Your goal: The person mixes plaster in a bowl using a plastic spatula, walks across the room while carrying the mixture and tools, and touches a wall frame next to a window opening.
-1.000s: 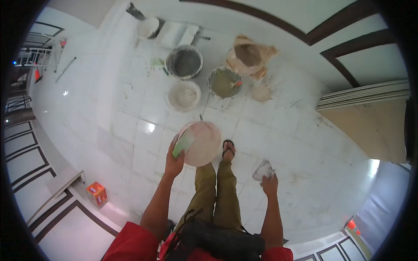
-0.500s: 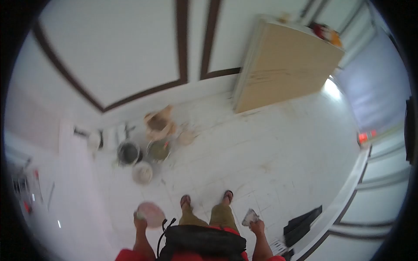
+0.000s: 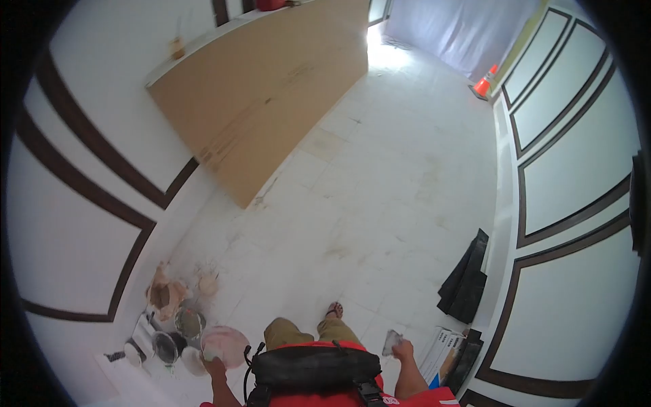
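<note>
Low in the head view, my left hand [image 3: 214,367] grips the near edge of a round, pale pink basin-like thing [image 3: 230,344], held out at my left side. Whether it is deep or flat is hard to make out. On the other side, my right hand [image 3: 403,350] is closed on a putty knife [image 3: 391,340] with a greyish, wedge-shaped blade pointing forward. Its handle is hidden in my fingers. Several buckets stand on the floor just beyond the pink basin, among them a dark one [image 3: 167,347] and one with greenish-grey contents [image 3: 190,323].
A torn brown paper bag [image 3: 165,296] stands beside the buckets. A large brown board [image 3: 271,102] leans along the left wall. Black sheets [image 3: 464,281] and a printed box [image 3: 441,353] lie by the right wall. An orange cone [image 3: 484,85] stands far off near a pale curtain [image 3: 447,30].
My view has turned right and up, so the buckets and board now sit further left and the cone shows fully. One foot has come forward. Both hands keep their hold.
</note>
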### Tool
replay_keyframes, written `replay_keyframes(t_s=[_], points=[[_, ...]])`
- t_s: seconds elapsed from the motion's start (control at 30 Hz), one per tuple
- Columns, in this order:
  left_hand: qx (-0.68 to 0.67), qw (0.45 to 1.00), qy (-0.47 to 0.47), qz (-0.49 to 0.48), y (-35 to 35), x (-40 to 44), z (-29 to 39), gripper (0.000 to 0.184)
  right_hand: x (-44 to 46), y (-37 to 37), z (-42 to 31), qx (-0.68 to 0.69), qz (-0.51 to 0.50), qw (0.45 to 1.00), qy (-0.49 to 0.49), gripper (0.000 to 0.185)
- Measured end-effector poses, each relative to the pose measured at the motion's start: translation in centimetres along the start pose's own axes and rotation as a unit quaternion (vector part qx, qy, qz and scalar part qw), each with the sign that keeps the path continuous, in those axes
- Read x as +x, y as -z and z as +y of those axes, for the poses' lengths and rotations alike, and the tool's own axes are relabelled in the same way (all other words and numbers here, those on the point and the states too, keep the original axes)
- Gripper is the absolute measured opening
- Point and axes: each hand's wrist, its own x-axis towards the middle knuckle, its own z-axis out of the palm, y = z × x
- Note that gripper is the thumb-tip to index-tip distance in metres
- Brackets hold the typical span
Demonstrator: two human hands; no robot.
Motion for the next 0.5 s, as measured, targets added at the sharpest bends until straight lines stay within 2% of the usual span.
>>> replay_keyframes(t_s=[0.07,0.13,0.2,0.27,0.3,0.33,0.37,0.4,0.43,0.47,0.5], points=[[-0.012,0.999,-0.04,-0.026,-5.8,-1.5,5.4,0.078,6.2,4.2,-4.3,0.049,-0.01,0.998,0.042,0.042],[-0.033,0.991,-0.123,-0.052,-11.6,1.6,8.1,0.077,12.3,10.0,-11.2,0.114,-0.008,0.99,0.078,0.044],[0.049,0.975,-0.217,0.015,-17.8,6.0,10.9,0.073,15.3,16.7,-19.2,0.139,0.044,0.981,0.124,0.045],[0.067,0.965,-0.213,-0.134,-21.6,6.1,15.3,0.074,19.4,23.2,-23.0,0.153,0.086,0.973,0.151,0.046],[0.093,0.953,-0.286,-0.029,-25.0,5.9,16.8,0.063,21.3,26.3,-24.2,0.157,0.132,0.96,0.191,0.041],[0.087,0.958,-0.266,-0.056,-27.5,5.6,19.4,0.068,24.0,29.2,-25.6,0.164,0.181,0.942,0.231,0.038],[0.082,0.962,-0.246,-0.082,-30.2,5.1,22.2,0.072,27.7,30.6,-25.4,0.237,0.209,0.912,0.264,0.037],[0.077,0.965,-0.225,-0.107,-32.7,2.3,26.8,0.077,30.6,33.2,-24.4,0.209,0.168,0.939,0.216,0.04],[0.088,0.961,-0.236,-0.116,-35.6,1.9,30.8,0.077,29.7,37.0,-24.9,0.241,0.174,0.932,0.207,0.042],[0.098,0.956,-0.247,-0.125,-38.7,2.2,34.5,0.078,32.5,36.3,-23.8,0.239,0.245,0.924,0.172,0.042],[0.128,0.949,-0.254,-0.14,-41.8,2.9,39.1,0.078,33.5,36.8,-23.8,0.217,0.266,0.936,0.079,0.043]])
